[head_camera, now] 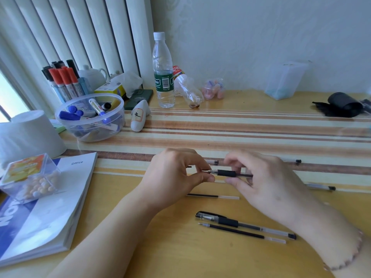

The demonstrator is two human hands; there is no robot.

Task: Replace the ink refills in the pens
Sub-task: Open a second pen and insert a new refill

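Both hands hold one clear gel pen with a black grip (226, 173) just above the desk. My left hand (176, 175) pinches its tip end between thumb and fingers. My right hand (267, 181) grips the barrel behind the black grip. A loose refill (212, 196) lies on the desk under my hands. Nearer to me lie a capped pen (245, 224) and beside it another loose refill (241, 233). Two further pens show partly behind my right hand, one by the brown stripe (293, 161) and one lower right (321, 187).
A book (60, 201) with a clear box of beads (30, 177) lies at the left. Behind it stand a paper roll (30, 133), a tub of markers (90, 117), a water bottle (163, 71) and a black roll (343, 105) at the far right.
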